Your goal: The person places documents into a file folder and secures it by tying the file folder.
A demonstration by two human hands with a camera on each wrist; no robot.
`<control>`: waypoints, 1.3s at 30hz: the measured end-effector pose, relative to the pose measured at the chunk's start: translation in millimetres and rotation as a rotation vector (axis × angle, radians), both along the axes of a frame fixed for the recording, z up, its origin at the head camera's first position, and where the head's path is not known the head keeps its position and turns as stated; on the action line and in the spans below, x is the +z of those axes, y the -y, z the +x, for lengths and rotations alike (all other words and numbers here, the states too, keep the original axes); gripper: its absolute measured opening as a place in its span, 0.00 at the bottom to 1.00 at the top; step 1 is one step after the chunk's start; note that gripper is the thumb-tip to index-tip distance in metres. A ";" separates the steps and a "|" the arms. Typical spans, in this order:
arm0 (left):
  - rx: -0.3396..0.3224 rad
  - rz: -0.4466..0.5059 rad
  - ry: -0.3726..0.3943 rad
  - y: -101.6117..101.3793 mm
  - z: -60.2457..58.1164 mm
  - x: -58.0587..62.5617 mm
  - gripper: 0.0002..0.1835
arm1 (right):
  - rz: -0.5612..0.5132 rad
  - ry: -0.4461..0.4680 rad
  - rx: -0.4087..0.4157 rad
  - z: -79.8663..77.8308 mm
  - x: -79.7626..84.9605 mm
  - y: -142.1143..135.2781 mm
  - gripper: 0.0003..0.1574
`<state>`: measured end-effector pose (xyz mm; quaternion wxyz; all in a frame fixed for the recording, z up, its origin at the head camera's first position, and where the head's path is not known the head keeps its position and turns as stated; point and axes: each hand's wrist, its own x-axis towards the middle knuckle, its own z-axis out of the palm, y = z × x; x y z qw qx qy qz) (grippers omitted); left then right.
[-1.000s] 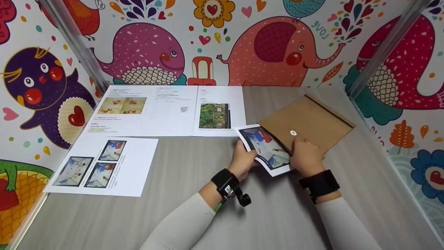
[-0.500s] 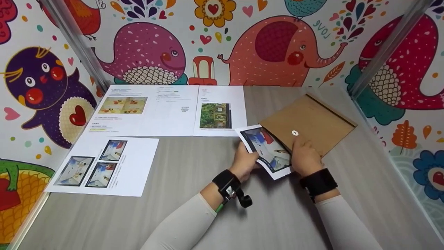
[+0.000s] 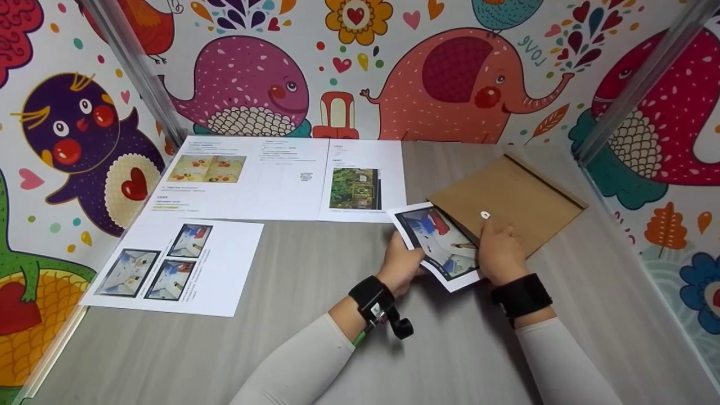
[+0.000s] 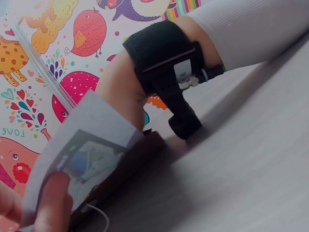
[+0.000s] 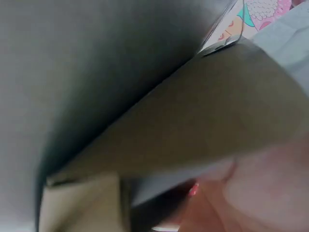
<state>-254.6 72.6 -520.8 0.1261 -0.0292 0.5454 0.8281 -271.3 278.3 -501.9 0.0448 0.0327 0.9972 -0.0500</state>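
Observation:
In the head view, my left hand pinches the near left edge of a white printed sheet with a picture on it. The left wrist view shows the thumb pressed on this printed sheet, which is bent. The sheet's far part is hidden in the mouth of a brown paper envelope with a white button. My right hand grips the envelope at its mouth, thumb on top near the button. Close up in the right wrist view, the brown envelope fills much of the picture, blurred.
A large printed sheet and a narrower page lie at the back of the grey table. Another sheet with several pictures lies at the left. Patterned walls enclose the back and sides.
The printed sheet's near corner has dropped slightly toward me. Both hands keep their holds on the sheet and the envelope. The head view has shifted a little, moving everything rightward in it.

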 end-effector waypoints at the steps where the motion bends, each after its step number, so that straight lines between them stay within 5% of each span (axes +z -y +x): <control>1: 0.001 0.002 0.000 0.0 0.2 0.3 0.28 | -0.015 -0.005 0.009 -0.8 0.1 -0.3 0.42; 11: 0.031 -0.005 -0.010 1.8 0.9 6.6 0.27 | -0.009 -0.214 0.050 -1.7 1.7 4.1 0.40; 20: 0.091 -0.019 -0.053 4.1 2.4 18.1 0.26 | -0.020 -0.399 -0.034 0.4 6.7 17.0 0.40; 31: 0.133 -0.078 -0.046 5.0 1.2 22.8 0.24 | -0.109 -0.283 0.011 5.7 25.2 19.9 0.42; 39: 0.028 0.040 -0.061 2.3 0.5 24.0 0.32 | -0.098 -0.299 0.077 15.5 35.2 30.7 0.41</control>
